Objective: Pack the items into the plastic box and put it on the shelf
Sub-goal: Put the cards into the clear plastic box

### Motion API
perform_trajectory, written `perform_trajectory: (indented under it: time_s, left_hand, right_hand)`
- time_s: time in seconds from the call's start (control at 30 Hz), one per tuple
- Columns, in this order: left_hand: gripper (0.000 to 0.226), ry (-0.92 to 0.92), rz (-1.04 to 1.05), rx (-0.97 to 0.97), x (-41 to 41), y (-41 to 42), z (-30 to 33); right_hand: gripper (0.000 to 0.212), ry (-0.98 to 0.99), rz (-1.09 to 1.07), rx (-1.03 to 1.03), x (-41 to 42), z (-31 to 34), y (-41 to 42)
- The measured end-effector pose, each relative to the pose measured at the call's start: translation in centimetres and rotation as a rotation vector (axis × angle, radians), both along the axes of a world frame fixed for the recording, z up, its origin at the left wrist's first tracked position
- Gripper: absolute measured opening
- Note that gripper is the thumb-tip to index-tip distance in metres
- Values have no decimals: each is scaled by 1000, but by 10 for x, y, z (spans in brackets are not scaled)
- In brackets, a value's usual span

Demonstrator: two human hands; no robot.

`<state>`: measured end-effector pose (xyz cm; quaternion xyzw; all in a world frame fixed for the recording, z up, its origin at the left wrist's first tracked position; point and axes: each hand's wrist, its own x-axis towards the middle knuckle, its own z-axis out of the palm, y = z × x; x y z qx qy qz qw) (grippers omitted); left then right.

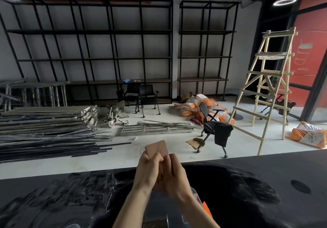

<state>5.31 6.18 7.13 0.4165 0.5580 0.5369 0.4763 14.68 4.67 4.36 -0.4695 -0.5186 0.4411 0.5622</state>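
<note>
Both hands meet above the black countertop (256,178). My left hand (147,172) and my right hand (174,174) together grip a small stack of pinkish-brown cards (156,148), whose top sticks up above my fingers. Below my right wrist, a clear plastic box (197,198) shows partly, with something orange (207,210) at its right side. My forearms hide most of the box. Tall black metal shelves (92,58) stand against the far wall, with a second shelf unit (205,56) to their right.
Stacked metal bars and planks (46,127) lie on the floor at left. Black office chairs (215,128) and orange sacks (194,106) sit mid-floor. A wooden ladder (269,86) stands at right. The countertop has a round hole (300,186).
</note>
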Motion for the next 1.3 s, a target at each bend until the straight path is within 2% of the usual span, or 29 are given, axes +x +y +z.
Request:
perform_trajectory:
  time_s: [0.07,0.17,0.2,0.27,0.37,0.4,0.5,0.57,0.63,0.73,0.8,0.87,0.93,1.03,1.1,1.17,1.3]
  left_hand:
    - [27,49,72,25,8,1,3]
    - [34,220,152,136,15,-5,-2]
    - [32,250,161,174,16,-8,-3]
    - [27,209,142,212,16,-11,-6]
    - [21,-2,80,241,12,-12,-7]
    - [20,-42,35,230,10,-12,-7]
    - [14,5,-76,117,8,-12,-10]
    - [6,75,-45,21,9,-15,-17]
    - [7,133,-32,-66,11,-21,-30]
    - [15,251,-50,-173,18,-31,-53]
    - [23,369,-79,-251,25,-36,-67]
    - [28,509,-124,-326,35,-41,-78]
    - [34,589,-165,-388,46,-45,-85]
    - [58,670,-237,-455,56,-45,-95]
    - [63,704,-288,-480,58,-43,-101]
    - [54,696,-321,-516,59,-44,-105]
    - [22,618,-345,-539,62,-40,-103]
  right_hand:
    - [48,-31,-53,5,-7,-6,1]
    - [24,1,-83,69,-11,-14,1]
    - [27,-20,-80,86,-11,-13,-1]
    - [41,-103,-49,161,-10,-14,-6]
    - [10,-192,-4,222,-4,-11,-6]
    - [7,-180,5,213,0,-11,-7]
    - [7,-113,-42,169,11,-12,-5]
    - [10,-143,-46,61,22,-14,-6]
    - [17,-318,-60,-32,37,-20,-8]
    - [23,-790,-324,15,74,-39,-9]
    - [30,-956,-350,-48,95,-57,-9]
    - [40,-937,-252,-178,106,-79,-10]
    - [36,-810,-192,-251,109,-92,-15]
    - [22,-698,-159,-193,105,-104,-20]
    - [23,-646,-161,-171,100,-107,-22]
    - [24,-621,-169,-170,98,-111,-23]
    - [21,-593,-229,-174,95,-113,-24]
